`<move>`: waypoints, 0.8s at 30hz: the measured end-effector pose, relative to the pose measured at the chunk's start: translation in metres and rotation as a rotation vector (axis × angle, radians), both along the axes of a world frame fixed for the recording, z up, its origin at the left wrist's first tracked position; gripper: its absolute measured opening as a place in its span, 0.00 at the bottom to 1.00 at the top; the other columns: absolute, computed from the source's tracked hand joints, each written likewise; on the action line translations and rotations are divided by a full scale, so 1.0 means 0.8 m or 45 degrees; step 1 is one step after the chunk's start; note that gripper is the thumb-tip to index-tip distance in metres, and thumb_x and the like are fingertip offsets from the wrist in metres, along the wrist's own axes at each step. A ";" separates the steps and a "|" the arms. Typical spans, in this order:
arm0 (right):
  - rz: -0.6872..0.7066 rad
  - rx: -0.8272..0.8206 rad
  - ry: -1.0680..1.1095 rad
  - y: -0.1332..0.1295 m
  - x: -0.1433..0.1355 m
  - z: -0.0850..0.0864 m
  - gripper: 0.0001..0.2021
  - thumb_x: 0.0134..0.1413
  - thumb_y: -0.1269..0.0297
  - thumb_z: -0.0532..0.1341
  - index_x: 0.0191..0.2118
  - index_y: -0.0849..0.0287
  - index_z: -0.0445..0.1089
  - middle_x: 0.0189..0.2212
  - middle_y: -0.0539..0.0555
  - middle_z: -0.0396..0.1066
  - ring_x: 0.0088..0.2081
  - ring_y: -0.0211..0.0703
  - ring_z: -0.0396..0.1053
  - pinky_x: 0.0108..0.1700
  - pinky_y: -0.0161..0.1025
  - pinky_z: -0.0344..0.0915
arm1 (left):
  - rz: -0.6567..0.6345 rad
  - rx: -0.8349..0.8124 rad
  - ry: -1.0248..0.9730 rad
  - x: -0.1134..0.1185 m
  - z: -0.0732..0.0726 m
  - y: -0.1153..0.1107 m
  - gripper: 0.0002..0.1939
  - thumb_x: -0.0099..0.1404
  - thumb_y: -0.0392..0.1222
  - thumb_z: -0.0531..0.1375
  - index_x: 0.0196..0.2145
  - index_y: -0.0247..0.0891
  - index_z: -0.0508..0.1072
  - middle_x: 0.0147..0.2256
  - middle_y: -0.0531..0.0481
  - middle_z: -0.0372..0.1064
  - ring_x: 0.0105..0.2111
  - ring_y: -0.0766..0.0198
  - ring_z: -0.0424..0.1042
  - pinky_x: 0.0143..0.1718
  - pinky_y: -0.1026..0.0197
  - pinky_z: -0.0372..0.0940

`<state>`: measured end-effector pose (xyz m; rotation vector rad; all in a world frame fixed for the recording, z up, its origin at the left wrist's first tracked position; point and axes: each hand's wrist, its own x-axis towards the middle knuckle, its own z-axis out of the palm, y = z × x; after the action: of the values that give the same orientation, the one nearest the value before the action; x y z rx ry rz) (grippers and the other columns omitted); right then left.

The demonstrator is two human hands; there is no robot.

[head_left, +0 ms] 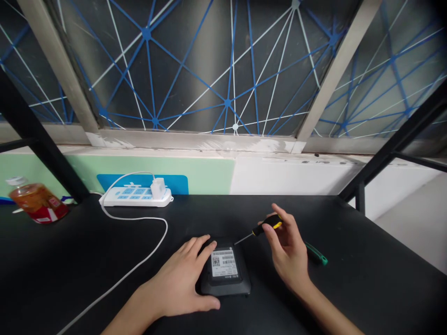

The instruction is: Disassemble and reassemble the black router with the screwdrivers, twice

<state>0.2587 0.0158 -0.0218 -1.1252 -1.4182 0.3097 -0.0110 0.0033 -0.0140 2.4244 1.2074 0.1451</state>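
Observation:
A flat black device [228, 286] lies on the table with a white printed label [224, 264] facing up. My left hand [185, 277] steadies it from the left, fingers over its far left edge and thumb along its near side. My right hand [288, 249] pinches a black and yellow screwdriver [268, 224] by its handle. The thin shaft slants down to the left, and its tip meets the device near the far right corner of the label; whether it sits in a screw is too small to tell.
Right of my right hand lies a green object [317, 254], partly hidden. A white power strip [136, 197] with a plugged-in charger [158, 188] stands at the back, its white cable [139, 264] crossing the table's left. A drink bottle [38, 202] stands far left. Black frame posts flank the table.

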 end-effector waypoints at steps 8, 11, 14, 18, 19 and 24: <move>0.113 0.013 0.045 -0.002 0.000 0.004 0.25 0.68 0.63 0.50 0.67 0.42 0.51 0.56 0.56 0.61 0.50 0.48 0.72 0.54 0.54 0.67 | 0.004 -0.005 0.010 0.000 0.001 0.000 0.54 0.53 0.62 0.67 0.69 0.43 0.48 0.70 0.42 0.41 0.68 0.40 0.44 0.66 0.39 0.48; 0.136 -0.012 0.111 0.000 -0.002 0.001 0.27 0.68 0.63 0.51 0.69 0.43 0.47 0.59 0.58 0.62 0.51 0.49 0.73 0.56 0.56 0.66 | 0.001 0.010 -0.013 0.000 -0.001 0.001 0.54 0.53 0.62 0.67 0.69 0.44 0.48 0.70 0.42 0.41 0.68 0.39 0.44 0.65 0.38 0.49; 0.131 -0.007 0.168 0.002 -0.002 0.000 0.24 0.65 0.63 0.56 0.64 0.45 0.56 0.53 0.57 0.68 0.44 0.46 0.75 0.49 0.51 0.71 | -0.005 0.014 -0.033 -0.001 -0.003 0.001 0.53 0.53 0.62 0.67 0.69 0.45 0.49 0.70 0.42 0.42 0.67 0.38 0.45 0.65 0.38 0.49; -0.007 0.075 0.083 0.003 0.002 0.001 0.17 0.58 0.64 0.64 0.53 0.48 0.67 0.41 0.52 0.67 0.35 0.39 0.71 0.39 0.41 0.72 | -0.006 0.009 -0.035 -0.002 -0.003 0.000 0.53 0.53 0.62 0.67 0.69 0.45 0.48 0.70 0.42 0.41 0.67 0.37 0.44 0.65 0.37 0.49; -0.021 0.080 0.063 0.002 0.003 0.002 0.17 0.58 0.64 0.64 0.53 0.48 0.68 0.41 0.52 0.66 0.35 0.39 0.71 0.38 0.40 0.72 | -0.004 0.008 -0.031 -0.002 -0.003 0.000 0.53 0.53 0.62 0.67 0.69 0.45 0.48 0.70 0.42 0.41 0.67 0.37 0.44 0.65 0.37 0.49; 0.144 0.007 0.088 -0.003 0.000 0.004 0.23 0.67 0.64 0.52 0.65 0.45 0.55 0.55 0.57 0.63 0.47 0.46 0.74 0.51 0.50 0.69 | 0.002 -0.002 0.008 -0.001 -0.002 0.000 0.53 0.53 0.62 0.66 0.69 0.44 0.48 0.70 0.43 0.40 0.68 0.39 0.44 0.65 0.38 0.48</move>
<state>0.2588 0.0133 -0.0189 -1.0222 -1.4230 0.4214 -0.0118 0.0030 -0.0154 2.4242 1.2121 0.1367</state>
